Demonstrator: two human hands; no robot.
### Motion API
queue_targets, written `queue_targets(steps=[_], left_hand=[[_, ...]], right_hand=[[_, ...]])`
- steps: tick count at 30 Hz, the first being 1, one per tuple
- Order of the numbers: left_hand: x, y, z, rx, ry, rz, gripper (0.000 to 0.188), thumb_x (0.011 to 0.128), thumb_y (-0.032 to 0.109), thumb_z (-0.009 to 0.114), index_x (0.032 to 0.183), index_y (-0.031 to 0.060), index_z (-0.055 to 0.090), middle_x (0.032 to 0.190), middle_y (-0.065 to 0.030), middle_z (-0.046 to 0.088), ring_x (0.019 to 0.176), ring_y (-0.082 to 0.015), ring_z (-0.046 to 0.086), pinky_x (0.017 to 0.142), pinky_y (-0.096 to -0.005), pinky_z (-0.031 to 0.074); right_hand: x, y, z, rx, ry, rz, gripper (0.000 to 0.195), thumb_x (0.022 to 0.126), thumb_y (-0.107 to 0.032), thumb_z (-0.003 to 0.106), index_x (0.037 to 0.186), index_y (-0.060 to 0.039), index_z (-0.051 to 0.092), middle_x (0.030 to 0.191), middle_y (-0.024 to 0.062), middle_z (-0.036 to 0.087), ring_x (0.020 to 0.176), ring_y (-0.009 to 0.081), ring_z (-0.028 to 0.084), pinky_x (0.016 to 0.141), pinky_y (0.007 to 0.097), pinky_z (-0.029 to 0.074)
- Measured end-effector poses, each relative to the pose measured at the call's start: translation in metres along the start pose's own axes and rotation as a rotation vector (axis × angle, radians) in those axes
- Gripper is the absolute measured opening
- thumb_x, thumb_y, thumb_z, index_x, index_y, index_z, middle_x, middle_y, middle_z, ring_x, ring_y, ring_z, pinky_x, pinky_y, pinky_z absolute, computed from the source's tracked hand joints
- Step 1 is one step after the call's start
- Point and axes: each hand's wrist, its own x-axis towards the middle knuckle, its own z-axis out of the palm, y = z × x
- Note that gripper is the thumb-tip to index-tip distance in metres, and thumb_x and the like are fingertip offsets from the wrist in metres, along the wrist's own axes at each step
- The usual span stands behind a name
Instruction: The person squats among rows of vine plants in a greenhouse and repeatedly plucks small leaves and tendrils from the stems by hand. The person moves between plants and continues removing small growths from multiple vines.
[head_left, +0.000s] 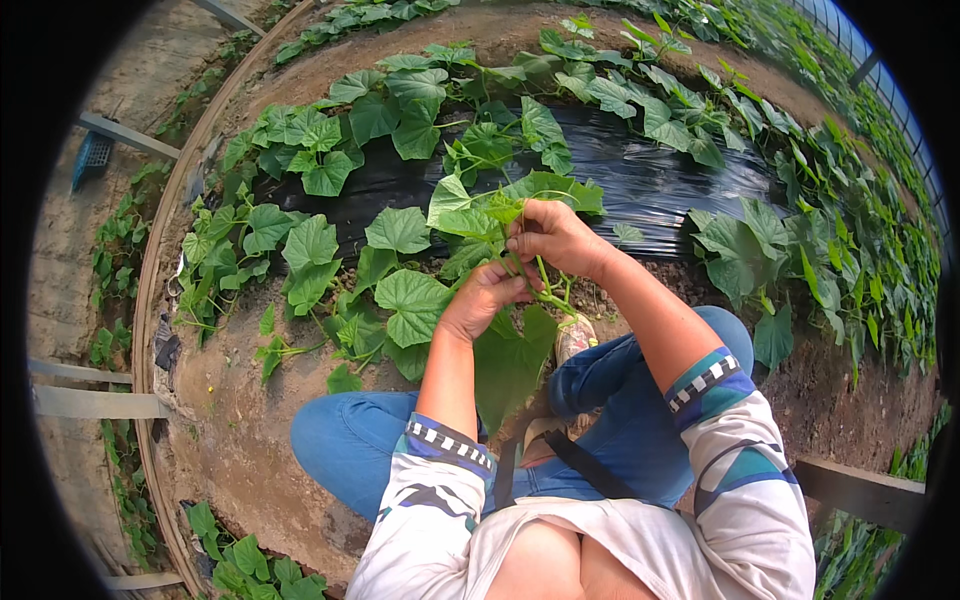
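Observation:
A green vine, apparently cucumber, with a thick stem (555, 301) rises before me, between my knees and the planted row. My left hand (487, 294) grips this stem, thumb and fingers pinched around it. Just above and to the right, the fingertips of my right hand (555, 236) pinch the same vine close below its young top leaves (480, 217). What lies inside the fingertips is partly hidden. One broad leaf (514, 364) hangs below my hands, over the gap between my legs. Another large leaf (411, 304) spreads beside my left wrist.
Black plastic film (660, 187) covers the bed ahead, with leafy vines (416, 97) along both its edges. Dense plants (847, 255) stand at right. Bare soil (247, 442) lies at left, bordered by a rail (142, 352). A blue crate (91, 159) sits beyond. My shoe (576, 337) is near the stem.

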Motion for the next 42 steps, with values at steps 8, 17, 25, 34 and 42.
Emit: queue_targets(steps=[8, 17, 25, 34, 42], left_hand=[[0.001, 0.004, 0.006, -0.05, 0.072, 0.012, 0.016, 0.093, 0.019, 0.067, 0.104, 0.0078, 0.067, 0.104, -0.0026, 0.068, 0.102, -0.0139, 0.062, 0.09, -0.0301, 0.05], [0.003, 0.003, 0.008, -0.028, -0.018, 0.018, 0.021, 0.093, 0.02, 0.067, 0.108, 0.0066, 0.066, 0.107, -0.007, 0.068, 0.105, -0.02, 0.065, 0.093, -0.0366, 0.051], [0.003, 0.004, 0.011, -0.045, 0.019, -0.013, 0.017, 0.094, 0.017, 0.066, 0.106, 0.0063, 0.067, 0.104, -0.0037, 0.067, 0.101, -0.016, 0.063, 0.089, -0.0316, 0.051], [0.01, 0.012, 0.023, 0.008, 0.157, 0.021, 0.016, 0.091, 0.004, 0.065, 0.107, 0.0034, 0.068, 0.1, -0.0033, 0.069, 0.093, -0.0116, 0.065, 0.083, -0.0265, 0.053], [0.008, 0.017, 0.023, 0.033, 0.189, 0.026, 0.017, 0.09, 0.003, 0.067, 0.106, 0.0032, 0.07, 0.098, -0.0019, 0.071, 0.091, -0.0107, 0.065, 0.082, -0.026, 0.053]], right_hand=[[-0.008, -0.013, -0.006, -0.041, 0.155, 0.054, 0.012, 0.093, -0.001, 0.061, 0.104, -0.0025, 0.058, 0.085, 0.0014, 0.061, 0.073, 0.0071, 0.058, 0.061, 0.0269, 0.05], [-0.007, -0.007, -0.001, 0.191, -0.082, 0.077, 0.011, 0.091, 0.005, 0.059, 0.101, 0.0006, 0.057, 0.076, 0.0062, 0.06, 0.05, 0.0135, 0.058, 0.046, 0.0288, 0.048], [-0.004, -0.009, -0.002, -0.106, 0.033, -0.013, 0.007, 0.093, -0.001, 0.064, 0.094, -0.001, 0.057, 0.081, 0.0033, 0.061, 0.064, 0.0108, 0.061, 0.056, 0.0271, 0.052], [-0.006, -0.002, -0.013, 0.144, 0.105, 0.066, 0.013, 0.092, -0.012, 0.071, 0.093, -0.0046, 0.06, 0.081, 0.0003, 0.062, 0.071, 0.0071, 0.057, 0.064, 0.0251, 0.053], [-0.007, -0.004, -0.009, 0.213, 0.106, 0.043, 0.014, 0.093, -0.013, 0.07, 0.091, -0.0047, 0.059, 0.082, 0.0011, 0.062, 0.072, 0.0082, 0.058, 0.065, 0.0258, 0.053]])
